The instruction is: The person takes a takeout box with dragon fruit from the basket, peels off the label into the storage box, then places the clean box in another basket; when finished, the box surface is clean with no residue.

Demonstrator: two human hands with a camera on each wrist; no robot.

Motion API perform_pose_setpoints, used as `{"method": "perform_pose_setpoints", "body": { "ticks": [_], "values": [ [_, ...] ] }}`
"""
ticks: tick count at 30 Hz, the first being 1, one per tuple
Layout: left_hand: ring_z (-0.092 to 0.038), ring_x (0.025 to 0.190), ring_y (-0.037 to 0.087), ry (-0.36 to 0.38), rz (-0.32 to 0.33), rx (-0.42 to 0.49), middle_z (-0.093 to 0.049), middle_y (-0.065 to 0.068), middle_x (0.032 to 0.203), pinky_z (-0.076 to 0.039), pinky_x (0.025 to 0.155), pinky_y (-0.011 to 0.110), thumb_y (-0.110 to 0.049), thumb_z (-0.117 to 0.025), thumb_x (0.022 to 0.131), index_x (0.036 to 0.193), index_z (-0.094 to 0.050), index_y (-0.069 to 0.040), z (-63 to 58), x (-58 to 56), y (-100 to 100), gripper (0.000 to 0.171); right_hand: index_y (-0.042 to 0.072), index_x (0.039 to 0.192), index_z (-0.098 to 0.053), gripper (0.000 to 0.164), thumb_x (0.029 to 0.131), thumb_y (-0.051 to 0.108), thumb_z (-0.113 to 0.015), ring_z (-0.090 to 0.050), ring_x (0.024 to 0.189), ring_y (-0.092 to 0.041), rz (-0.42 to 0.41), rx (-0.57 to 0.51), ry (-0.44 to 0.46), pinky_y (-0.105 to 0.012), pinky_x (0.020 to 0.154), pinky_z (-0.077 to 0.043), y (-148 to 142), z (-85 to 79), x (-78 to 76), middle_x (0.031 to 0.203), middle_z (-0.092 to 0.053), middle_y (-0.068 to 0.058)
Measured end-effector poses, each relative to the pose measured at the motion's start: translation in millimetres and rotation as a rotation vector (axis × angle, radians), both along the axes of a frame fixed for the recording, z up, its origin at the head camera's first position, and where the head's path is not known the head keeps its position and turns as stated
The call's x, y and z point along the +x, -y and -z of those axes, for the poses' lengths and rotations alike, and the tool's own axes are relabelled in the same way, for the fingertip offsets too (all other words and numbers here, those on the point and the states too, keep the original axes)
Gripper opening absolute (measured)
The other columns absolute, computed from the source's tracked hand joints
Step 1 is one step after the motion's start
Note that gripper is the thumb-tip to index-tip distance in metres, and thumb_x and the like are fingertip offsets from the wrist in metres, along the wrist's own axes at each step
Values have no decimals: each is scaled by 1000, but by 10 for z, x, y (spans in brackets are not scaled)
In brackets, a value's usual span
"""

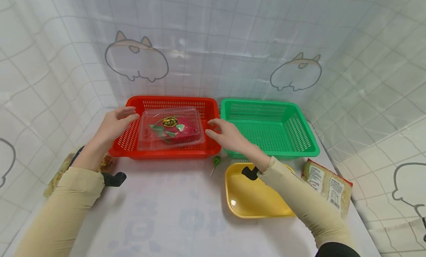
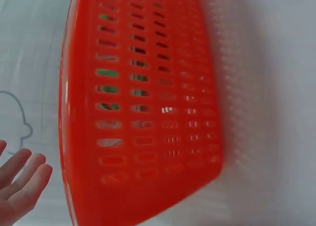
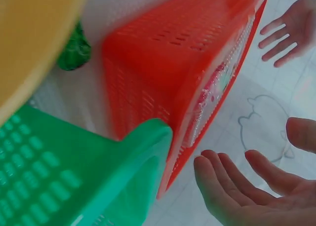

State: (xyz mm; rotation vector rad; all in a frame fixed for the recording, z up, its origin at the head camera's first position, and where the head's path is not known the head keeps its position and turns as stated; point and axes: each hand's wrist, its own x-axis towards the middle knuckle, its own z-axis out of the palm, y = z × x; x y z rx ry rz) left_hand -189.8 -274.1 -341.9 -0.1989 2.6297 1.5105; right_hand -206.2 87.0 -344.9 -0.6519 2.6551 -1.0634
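In the head view a clear plastic box [image 1: 189, 118] with a round black-and-gold label sits inside the red basket [image 1: 159, 154]. Pink and green contents show through its lid, apparently a dragon fruit. My left hand [image 1: 116, 122] hovers by the basket's left end, fingers loosely extended and holding nothing. On the opposite side my right hand [image 1: 227, 134] is held above the red basket's right rim, near the green basket [image 1: 263, 135], also holding nothing. The right wrist view shows the right hand [image 3: 247, 186] with fingers spread apart from both baskets.
A yellow tray [image 1: 256, 201] stands in front of the green basket, partly behind my right forearm. One bag of grain [image 1: 327, 185] lies at the right, and more bags [image 1: 61, 173] lie under my left forearm. A small green-headed stick [image 1: 216, 161] rests between.
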Motion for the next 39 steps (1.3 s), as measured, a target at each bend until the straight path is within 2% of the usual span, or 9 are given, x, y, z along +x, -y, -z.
{"method": "perform_pose_setpoints", "body": {
  "ticks": [7,10,14,17,24,28,32,36,39],
  "values": [
    [-37,141,41,61,-2,55,-31,26,157,-36,114,53,-48,-43,103,156,-29,-1,-29,-332,30,72,7,142,-50,48,102,35,-55,-57,115,-26,71,32,116,-41,93,-54,235,-32,-260,135,-58,-12],
    [-34,142,43,127,52,39,-25,27,160,-36,113,55,-44,-42,104,156,-26,1,-48,-454,94,70,8,143,-47,50,103,37,-53,-55,118,-26,87,31,185,-43,96,-52,314,-7,-382,136,-56,-11],
    [-29,144,48,262,137,34,-17,28,162,-34,113,60,-44,-42,105,158,-19,0,-30,-615,192,73,9,146,-43,53,103,40,-52,-48,130,-27,86,9,292,-46,107,-45,425,37,-557,145,-49,-10],
    [-26,144,50,339,170,43,-14,30,162,-33,112,62,-44,-41,106,158,-14,0,9,-706,242,74,8,149,-38,58,103,40,-52,-41,139,-27,86,-9,360,-47,113,-39,513,53,-662,153,-42,-9],
    [-24,142,57,467,283,27,-12,38,158,-39,109,61,-45,-42,106,156,5,5,148,-808,330,85,9,157,-23,69,103,38,-54,-32,145,-28,159,-102,554,-51,115,-35,618,87,-849,161,-28,-7],
    [-17,145,54,507,381,124,-8,34,161,-36,110,62,-43,-43,106,158,4,2,220,-814,436,84,15,157,-30,62,103,37,-53,-31,146,-30,203,-181,629,-53,116,-33,658,109,-965,163,-27,-5],
    [-14,148,50,533,391,268,-9,29,163,-37,110,61,-39,-44,106,160,1,-5,249,-817,538,78,17,152,-41,56,102,39,-55,-35,143,-33,216,-263,716,-52,116,-33,678,159,-1060,160,-33,-8],
    [-17,147,48,531,385,331,-14,26,162,-40,109,59,-39,-46,106,160,-4,-7,308,-842,569,76,14,147,-45,57,100,42,-58,-43,137,-32,238,-357,791,-49,113,-39,669,249,-1145,152,-42,-12],
    [-17,147,47,509,388,354,-13,24,162,-42,107,58,-39,-46,106,160,-5,-8,376,-843,573,74,14,145,-46,55,100,42,-59,-48,132,-30,213,-407,819,-48,110,-43,661,342,-1200,146,-49,-11]
  ]
}}
